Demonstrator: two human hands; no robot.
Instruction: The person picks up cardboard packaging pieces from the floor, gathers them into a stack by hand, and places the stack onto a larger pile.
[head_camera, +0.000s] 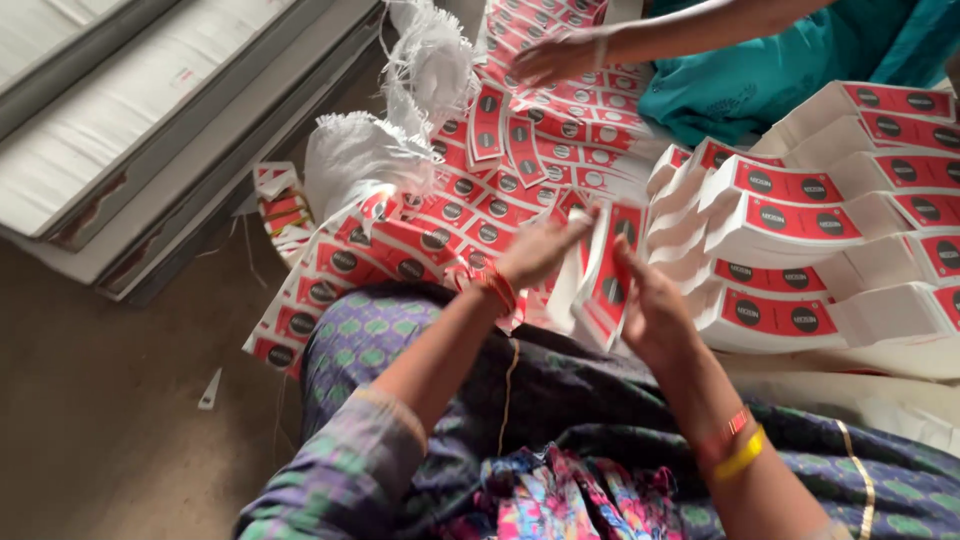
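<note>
Between my two hands I press a small stack of red-and-white printed cards, held upright on edge. My left hand lies flat against the stack's left side. My right hand closes on its right side, fingers up. Under and beyond my hands lies a loose heap of the same red cards, spread over the floor. Motion blur softens my left hand and the stack. My lap, in dark patterned cloth, fills the foreground.
Neat bundles of stacked cards stand in rows at the right. Another person's hand reaches over the far cards, in teal cloth. A white woven sack lies at the heap's left. Stacked grey boards sit at upper left.
</note>
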